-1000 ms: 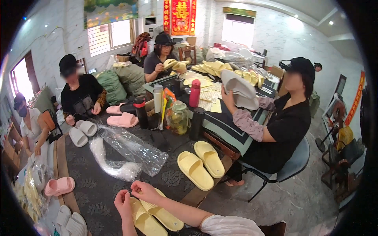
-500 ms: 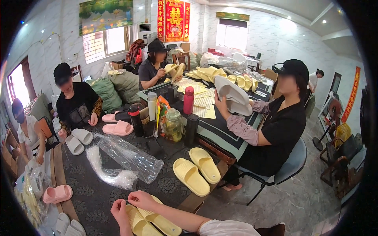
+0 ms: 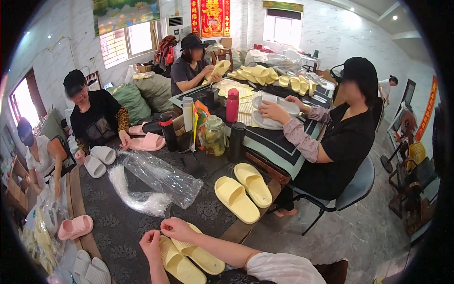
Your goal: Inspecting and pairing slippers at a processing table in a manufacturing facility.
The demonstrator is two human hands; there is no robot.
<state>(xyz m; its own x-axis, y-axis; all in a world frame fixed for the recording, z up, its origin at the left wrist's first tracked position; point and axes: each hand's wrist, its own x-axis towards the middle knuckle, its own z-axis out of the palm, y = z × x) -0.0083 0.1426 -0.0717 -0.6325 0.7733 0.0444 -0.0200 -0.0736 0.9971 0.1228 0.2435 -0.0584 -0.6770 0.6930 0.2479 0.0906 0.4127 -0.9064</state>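
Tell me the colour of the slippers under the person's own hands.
Pale yellow: the slippers, held by the left hand and right hand, show best in the head view.

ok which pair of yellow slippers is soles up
The yellow pair under the hands, ribbed soles showing at the near table edge. The other yellow pair mid-table lies footbeds up.

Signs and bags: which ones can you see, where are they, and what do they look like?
Red wall hanging: back wall, tall, gold marks.
Landscape picture: above the window, wide, green and blue.
Red banner: far right, narrow.
Clear plastic bags: on the dark table, crumpled, beyond the hands.
Snack packet: among the bottles, orange and green.
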